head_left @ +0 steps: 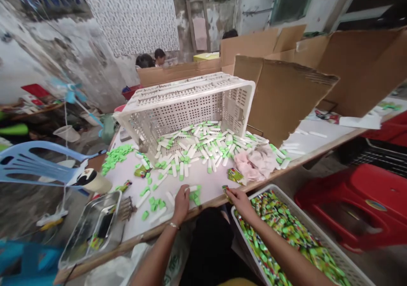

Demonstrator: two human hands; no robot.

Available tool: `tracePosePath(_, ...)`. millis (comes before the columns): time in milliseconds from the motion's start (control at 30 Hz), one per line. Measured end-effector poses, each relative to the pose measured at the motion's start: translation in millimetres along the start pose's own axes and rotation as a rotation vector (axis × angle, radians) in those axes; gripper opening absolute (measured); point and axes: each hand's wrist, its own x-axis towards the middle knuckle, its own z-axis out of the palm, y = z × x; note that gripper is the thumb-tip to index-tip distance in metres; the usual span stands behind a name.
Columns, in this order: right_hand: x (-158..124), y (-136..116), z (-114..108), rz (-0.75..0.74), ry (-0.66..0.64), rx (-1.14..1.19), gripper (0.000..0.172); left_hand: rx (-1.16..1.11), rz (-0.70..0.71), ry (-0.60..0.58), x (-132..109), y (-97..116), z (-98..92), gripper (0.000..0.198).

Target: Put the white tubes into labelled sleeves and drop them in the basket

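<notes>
Two hands at the near edge of a white-topped table [152, 231]. The left hand [181, 204], fingers closed, pinches one white plastic tube [191, 188]; the right hand [241, 203] grips one green-and-yellow packet [225, 191], just above one white plastic basket [318, 231] heaped with too many similar packets [286, 235] to count. On the table lie one tipped-over white crate [187, 107], one scattered heap of green-capped tubes [203, 150], one pile of loose green caps [116, 158] and one metal tray [92, 226].
</notes>
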Motion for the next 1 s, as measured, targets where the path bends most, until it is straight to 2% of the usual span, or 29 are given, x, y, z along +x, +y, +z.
tracePosePath(100,7.0,-10.0,3.5,-0.033,-0.054,-0.03,0.038,-0.099,-0.041,0.002,5.7,19.4,-10.4,0.03)
tracePosePath(200,7.9,-19.4,-0.6,-0.064,-0.109,-0.024,0.033,-0.259,-0.055,-0.052,11.9,48.6,-16.9,0.031)
tracePosePath(333,2.4,-28.5,-12.2,-0.107,-0.169,-0.049,0.031,-0.391,0.04,-0.164,14.7,86.8,-19.8,0.031)
tracePosePath(433,-2.2,-33.6,-21.9,-0.111,-0.178,-0.062,0.033,-0.384,0.095,-0.282,12.8,104.8,-17.2,0.029)
tracePosePath(567,-6.9,-35.9,-35.3,-0.085,-0.185,-0.048,0.034,-0.341,0.144,-0.443,10.1,115.4,-9.1,0.027)
tracePosePath(767,-14.9,-35.0,-51.9,-0.054,-0.301,0.03,0.034,-0.308,0.158,-0.558,9.2,125.8,-1.1,0.026)
tracePosePath(867,-17.0,-36.9,-57.2,-0.042,-0.336,0.047,0.034,-0.256,0.198,-0.596,6.9,133.9,1.2,0.026)
tracePosePath(1000,-20.6,-45.8,-62.6,-0.061,-0.376,-0.039,0.034,-0.255,0.19,-0.569,-1.1,138.5,9.8,0.027)
